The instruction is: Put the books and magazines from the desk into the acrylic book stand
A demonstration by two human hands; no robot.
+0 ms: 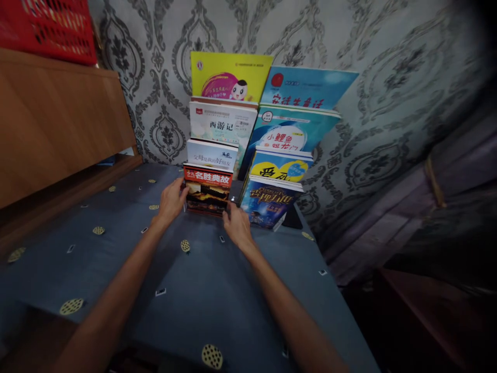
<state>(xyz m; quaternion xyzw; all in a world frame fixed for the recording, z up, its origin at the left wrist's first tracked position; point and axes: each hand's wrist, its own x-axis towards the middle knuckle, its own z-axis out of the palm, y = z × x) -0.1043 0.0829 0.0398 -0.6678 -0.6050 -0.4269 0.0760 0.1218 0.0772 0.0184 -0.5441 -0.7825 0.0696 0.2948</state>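
Observation:
Two rows of books stand upright against the wall, stepped from tall at the back to small in front. My left hand (171, 201) is closed around the left edge of the front book in the left row, a dark book with a red title band (208, 189). At that book's lower right edge, my right hand (237, 223) holds it with fingers bent. Behind it stand a pale blue book (212, 154), a white book (221, 124) and a yellow-green book (233, 72). Just right of my right hand is a dark blue book (269, 204), front of the right row.
The books rest on a blue patterned cloth (155, 259). Behind the right row's front book are a yellow-and-blue book (281, 166) and teal books (298, 127). A wooden cabinet (62, 109) bearing a red basket (58, 26) stands left; a curtain (396, 197) hangs right.

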